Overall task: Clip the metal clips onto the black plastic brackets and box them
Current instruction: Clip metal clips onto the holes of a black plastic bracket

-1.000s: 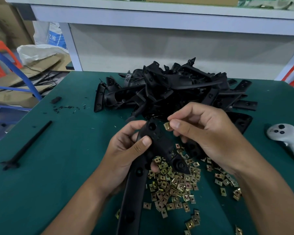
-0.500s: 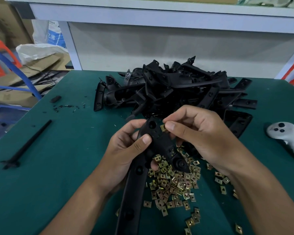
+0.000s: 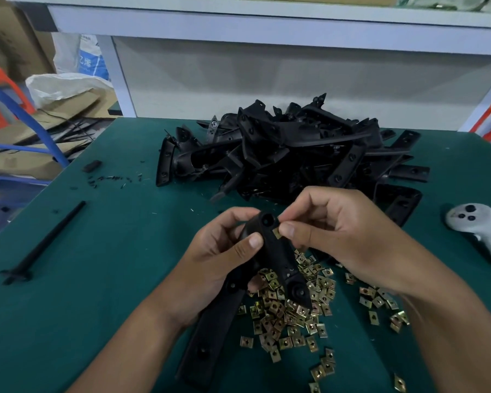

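Nearest you: the lower leg of the black plastic bracket (image 3: 210, 330) you are holding, running down toward the bottom edge over the green table (image 3: 68, 321).

Beside it, to your right: loose brass-coloured metal clips (image 3: 292, 313) heaped on the table under and around the bracket, thinning into strays toward the near right edge.

Your left hand (image 3: 219, 265): closed around the bracket's upper part, thumb pressed on its face, fingers wrapped behind — the bracket is lifted clear of the table at this end.

Your right hand (image 3: 343, 234): thumb and forefinger pinched on a single metal clip (image 3: 277, 232), which touches the bracket's edge just below the round hole at its top. Whether the clip is fully seated on the edge cannot be told.

Left of your hands: a long thin black rod (image 3: 43, 245) lying diagonally on the table, well apart from the work.

Right edge: a white handheld controller (image 3: 476, 225) resting on the table.

Further back, centre: a tangled pile of black brackets (image 3: 295, 154), just beyond your hands.

Back left on the table: a small black block (image 3: 92, 165) and scattered black plastic scraps (image 3: 114, 180).

Beyond the table: a white shelf frame (image 3: 119, 75), with cardboard (image 3: 40, 129) and a white sack (image 3: 65, 86) at the far left
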`<state>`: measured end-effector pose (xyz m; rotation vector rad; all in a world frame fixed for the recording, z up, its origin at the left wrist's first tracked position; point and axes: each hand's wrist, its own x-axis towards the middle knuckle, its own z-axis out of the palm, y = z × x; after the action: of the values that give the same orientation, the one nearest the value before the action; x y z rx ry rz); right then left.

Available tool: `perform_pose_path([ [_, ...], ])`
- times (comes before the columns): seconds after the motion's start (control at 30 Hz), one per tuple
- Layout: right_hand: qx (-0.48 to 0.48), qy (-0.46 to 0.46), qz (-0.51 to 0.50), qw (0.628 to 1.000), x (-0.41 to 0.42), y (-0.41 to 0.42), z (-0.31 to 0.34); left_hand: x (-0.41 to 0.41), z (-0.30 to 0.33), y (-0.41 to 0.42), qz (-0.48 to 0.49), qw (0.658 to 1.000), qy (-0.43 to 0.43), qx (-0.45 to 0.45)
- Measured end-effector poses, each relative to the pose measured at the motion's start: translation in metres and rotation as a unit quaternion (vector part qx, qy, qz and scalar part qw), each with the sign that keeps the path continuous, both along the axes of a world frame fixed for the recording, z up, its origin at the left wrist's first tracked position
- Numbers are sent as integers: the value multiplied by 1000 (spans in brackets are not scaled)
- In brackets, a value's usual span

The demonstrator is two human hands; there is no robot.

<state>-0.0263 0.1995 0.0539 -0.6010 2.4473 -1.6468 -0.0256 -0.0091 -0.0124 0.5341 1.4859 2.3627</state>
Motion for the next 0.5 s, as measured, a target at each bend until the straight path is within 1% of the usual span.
perform_pose_path([
  [0.1,-56,-62,-12,996,-2,-2,-6,0,-1,-1,8,1000,1,-5],
  [0.23,-67,-104,-14,992,-5,-4,-8,-1,-6,-1,9,1000,6,-2],
  [0.3,-40,-105,-29,993,-6,-5,-10,-2,-9,-3,9,1000,11,-18],
  [0.4,37,-92,-43,994,-6,-4,-10,-2,-14,-3,9,999,21,-50],
  [0.5,45,-39,-71,996,-4,-6,-12,-3,-14,-1,9,998,8,-54],
])
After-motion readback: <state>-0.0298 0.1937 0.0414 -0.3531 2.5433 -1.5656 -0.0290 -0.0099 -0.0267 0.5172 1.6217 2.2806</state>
